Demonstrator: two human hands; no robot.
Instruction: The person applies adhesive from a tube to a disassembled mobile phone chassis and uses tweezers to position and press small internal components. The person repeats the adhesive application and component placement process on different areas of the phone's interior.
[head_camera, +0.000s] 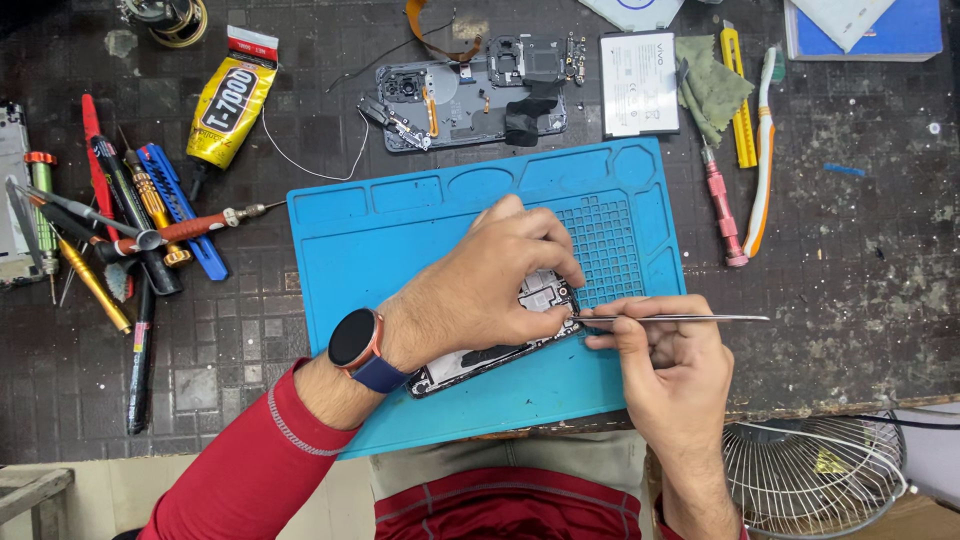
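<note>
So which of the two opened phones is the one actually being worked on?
The one on the blue mat, under the left hand: the opened phone. The other phone body lies untouched on the bench behind the mat.

This is looking like a small phone repair workshop. A dark, scratched and stained workbench (850, 250) is carrying a blue silicone repair mat with moulded compartments (400, 230). At the far side, an opened phone back with bare circuit parts (470, 100) is lying beside a flat white battery (638, 83). On the left, a heap of screwdrivers and tweezers with coloured handles (120, 220) is lying near a yellow tube of glue (228, 105). On the right, a pink screwdriver (722, 205), a yellow utility knife (738, 95) and a white and orange toothbrush (762, 150) are resting. A white wire fan guard (810, 470) is standing near the bench edge.
</note>
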